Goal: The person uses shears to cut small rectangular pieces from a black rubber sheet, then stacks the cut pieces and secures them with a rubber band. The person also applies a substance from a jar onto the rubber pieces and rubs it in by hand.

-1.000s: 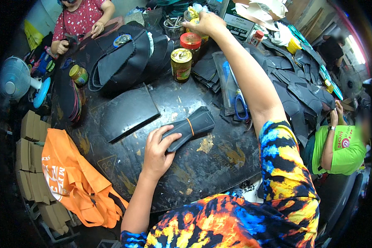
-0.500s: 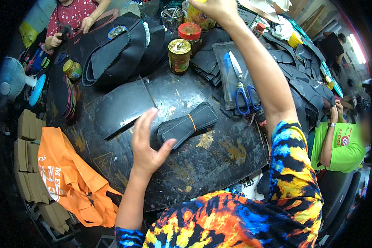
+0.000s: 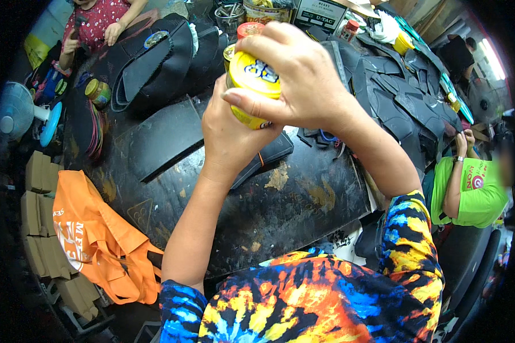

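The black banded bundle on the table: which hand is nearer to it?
Left. The left hand holds the yellow can directly above the bundle; the right hand grips the can's top, higher up.

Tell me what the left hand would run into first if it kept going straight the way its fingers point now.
The left hand points up and away, already wrapped around the yellow can. Past that, the first thing in line looks like the red-lidded jar, though depth is hard to judge.

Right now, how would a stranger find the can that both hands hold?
Start at the dark worktable; above its middle the left hand and right hand meet around a yellow can. Unlike the jars on the table, it is lifted and bright yellow.
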{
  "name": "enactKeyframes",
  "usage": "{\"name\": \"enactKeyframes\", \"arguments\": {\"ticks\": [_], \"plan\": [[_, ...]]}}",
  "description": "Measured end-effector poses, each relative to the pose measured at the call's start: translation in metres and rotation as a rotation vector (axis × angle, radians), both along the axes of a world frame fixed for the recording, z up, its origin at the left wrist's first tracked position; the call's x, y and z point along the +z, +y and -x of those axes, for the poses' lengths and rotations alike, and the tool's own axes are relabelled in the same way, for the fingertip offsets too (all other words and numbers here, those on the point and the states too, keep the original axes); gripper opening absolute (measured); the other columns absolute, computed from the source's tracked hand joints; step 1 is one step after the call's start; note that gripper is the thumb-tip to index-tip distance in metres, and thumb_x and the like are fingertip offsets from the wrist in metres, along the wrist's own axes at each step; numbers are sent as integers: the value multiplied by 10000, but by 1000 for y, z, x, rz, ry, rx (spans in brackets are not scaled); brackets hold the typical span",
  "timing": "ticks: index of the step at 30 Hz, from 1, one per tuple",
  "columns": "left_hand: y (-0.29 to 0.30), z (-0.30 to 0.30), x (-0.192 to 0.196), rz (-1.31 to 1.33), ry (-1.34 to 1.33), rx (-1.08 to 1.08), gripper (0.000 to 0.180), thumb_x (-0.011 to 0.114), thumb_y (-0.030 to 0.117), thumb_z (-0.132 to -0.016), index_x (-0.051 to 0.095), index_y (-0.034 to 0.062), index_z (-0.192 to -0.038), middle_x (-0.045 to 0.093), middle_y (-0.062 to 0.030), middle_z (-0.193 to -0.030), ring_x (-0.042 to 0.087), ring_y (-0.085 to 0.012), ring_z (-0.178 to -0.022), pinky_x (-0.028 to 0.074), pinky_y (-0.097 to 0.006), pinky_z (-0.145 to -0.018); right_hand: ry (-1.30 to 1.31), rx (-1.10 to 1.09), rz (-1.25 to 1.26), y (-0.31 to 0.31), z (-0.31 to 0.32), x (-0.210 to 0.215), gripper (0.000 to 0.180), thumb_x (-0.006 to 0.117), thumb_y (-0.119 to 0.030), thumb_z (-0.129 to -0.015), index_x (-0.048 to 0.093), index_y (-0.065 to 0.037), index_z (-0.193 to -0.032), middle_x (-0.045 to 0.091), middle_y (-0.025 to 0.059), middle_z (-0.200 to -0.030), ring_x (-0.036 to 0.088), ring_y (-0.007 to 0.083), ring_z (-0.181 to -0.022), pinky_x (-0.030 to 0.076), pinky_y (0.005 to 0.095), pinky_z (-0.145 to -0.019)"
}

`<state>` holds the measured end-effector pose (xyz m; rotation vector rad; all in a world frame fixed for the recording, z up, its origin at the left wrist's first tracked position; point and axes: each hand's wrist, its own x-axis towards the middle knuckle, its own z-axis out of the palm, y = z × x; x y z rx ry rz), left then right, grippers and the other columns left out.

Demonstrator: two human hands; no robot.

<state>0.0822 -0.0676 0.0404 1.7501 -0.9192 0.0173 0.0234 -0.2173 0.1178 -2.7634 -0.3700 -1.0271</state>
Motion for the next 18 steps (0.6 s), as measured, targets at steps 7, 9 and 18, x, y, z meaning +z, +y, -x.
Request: {"name": "enactKeyframes", "arguments": {"ticks": [7,9,18], "plan": [[25,-10,-19,41,261,-329,812,978,280,-616,567,25,-1268,706,-131,-1178,695,-245,-1110,539,-380,-990,17,368,-25,-12,-10,-10,616,707,-484,-850,647,-16,-1246,662,185,-1113,654,351,-1018,530,422,-893],[25,-22,-27,89,294,-297,826,991,184,-611,563,22,-1298,690,-96,-1220,672,-198,-1127,532,-354,-1011,-102,428,-63,-21,-17,3,649,696,-484,-846,616,-25,-1298,668,184,-1165,650,343,-1082,513,432,-944],[15,-59,-86,65,125,-88,870,1002,237,-656,521,0,-1340,672,-127,-1270,643,-219,-1198,512,-361,-1040,211,69,-399,-36,112,-25,538,780,-256,-780,623,-33,-1244,651,133,-1271,618,283,-1186,467,434,-1011]]}}
